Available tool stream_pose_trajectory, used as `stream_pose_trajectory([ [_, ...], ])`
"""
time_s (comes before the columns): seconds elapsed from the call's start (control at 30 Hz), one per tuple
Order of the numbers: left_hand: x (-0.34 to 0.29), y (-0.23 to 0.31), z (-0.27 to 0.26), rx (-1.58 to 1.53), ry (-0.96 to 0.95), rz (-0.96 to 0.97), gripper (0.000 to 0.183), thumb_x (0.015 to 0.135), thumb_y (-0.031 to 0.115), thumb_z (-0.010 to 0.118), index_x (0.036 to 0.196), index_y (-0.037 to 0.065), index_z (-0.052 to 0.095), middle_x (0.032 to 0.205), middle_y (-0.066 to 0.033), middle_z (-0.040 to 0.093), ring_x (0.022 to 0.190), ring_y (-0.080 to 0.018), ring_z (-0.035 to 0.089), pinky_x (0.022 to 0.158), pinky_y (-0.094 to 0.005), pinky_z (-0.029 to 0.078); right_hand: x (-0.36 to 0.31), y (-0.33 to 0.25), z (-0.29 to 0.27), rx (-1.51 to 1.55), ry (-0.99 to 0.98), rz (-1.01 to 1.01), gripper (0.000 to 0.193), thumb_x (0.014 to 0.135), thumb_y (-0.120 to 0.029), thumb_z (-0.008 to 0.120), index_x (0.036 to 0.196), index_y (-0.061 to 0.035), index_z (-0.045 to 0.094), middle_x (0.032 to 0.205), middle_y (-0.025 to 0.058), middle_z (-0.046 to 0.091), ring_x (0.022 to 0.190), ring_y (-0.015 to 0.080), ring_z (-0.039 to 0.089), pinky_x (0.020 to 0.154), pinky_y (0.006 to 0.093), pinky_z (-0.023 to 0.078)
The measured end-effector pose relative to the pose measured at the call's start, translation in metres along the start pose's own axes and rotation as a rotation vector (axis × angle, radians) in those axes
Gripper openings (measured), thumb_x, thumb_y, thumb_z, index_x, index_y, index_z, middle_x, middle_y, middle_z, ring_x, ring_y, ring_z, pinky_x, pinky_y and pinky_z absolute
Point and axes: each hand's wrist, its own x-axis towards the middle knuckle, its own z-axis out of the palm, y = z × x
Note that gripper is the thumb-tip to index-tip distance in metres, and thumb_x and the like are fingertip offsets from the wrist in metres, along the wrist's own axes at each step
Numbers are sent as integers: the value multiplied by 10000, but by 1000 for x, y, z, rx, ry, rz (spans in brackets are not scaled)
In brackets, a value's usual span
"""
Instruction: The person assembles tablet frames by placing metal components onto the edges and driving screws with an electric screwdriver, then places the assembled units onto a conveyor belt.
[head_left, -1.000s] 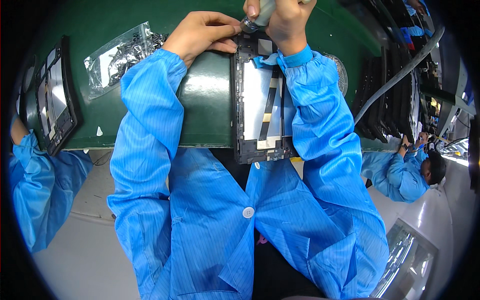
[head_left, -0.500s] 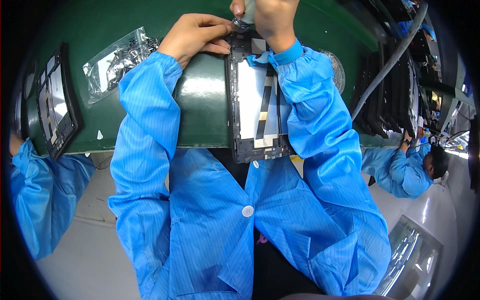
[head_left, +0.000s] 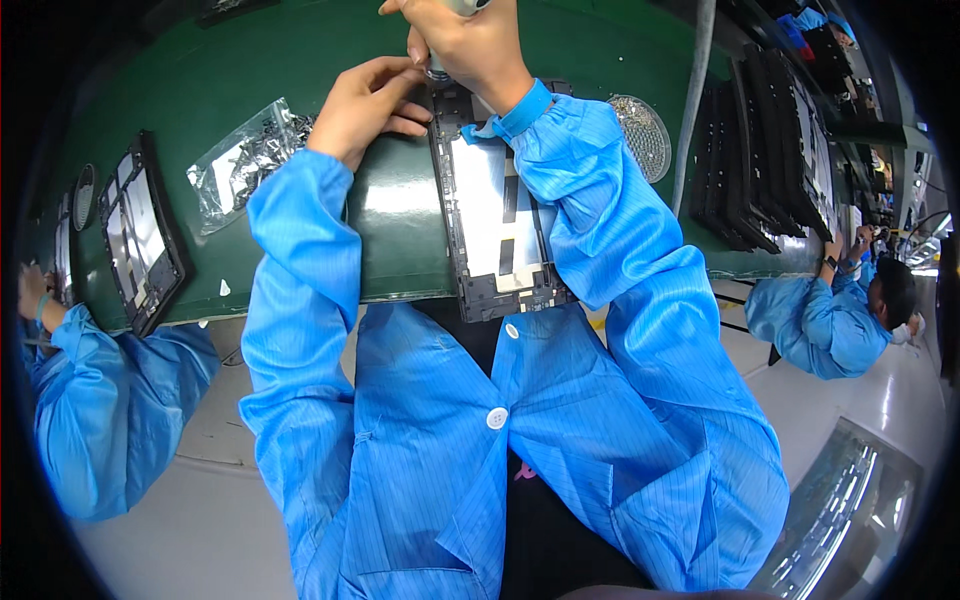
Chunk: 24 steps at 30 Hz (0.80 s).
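In front of me a black tablet-like frame with silvery inner plates lies on the green table, its near end at the edge. My right hand is closed around a pale, rounded handheld driver with a metal collar, pointed down at the frame's far left corner. Its tip is hidden. Beside that collar, my left hand has thumb and forefinger pinched together, the other fingers loosely bent by the frame's left edge. Whatever is in the pinch, if anything, cannot be made out. My right sleeve covers part of the frame's right side.
A clear bag of small dark parts lies left, beyond it a similar frame and another person's sleeve. At right are a round dish of small pieces, a grey cable, stacked black frames and a seated person.
The whole view has shifted and turned a little, so both hands and the frame appear farther left. Both hands stay at the frame's far left corner, the driver still in my right hand.
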Motion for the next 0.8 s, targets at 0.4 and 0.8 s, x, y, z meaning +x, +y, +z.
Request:
stream_pose_trajectory([
  [0.4,-177,-48,103,1089,119,587,840,651,386,870,1307,-17,534,1383,-272,464,1240,-477,483,1029,-504,427,-14,-33,-42,-95,70,-61,125,897,-86,644,950,26,660,650,69,638,527,126,618,468,273,498],
  [0.8,27,-14,76,1287,115,840,653,841,373,724,1239,-109,534,1318,-304,510,1173,-485,528,1027,-484,447,-54,-124,-154,-290,316,-234,172,850,35,579,1003,86,639,952,172,693,579,155,644,508,281,526],
])
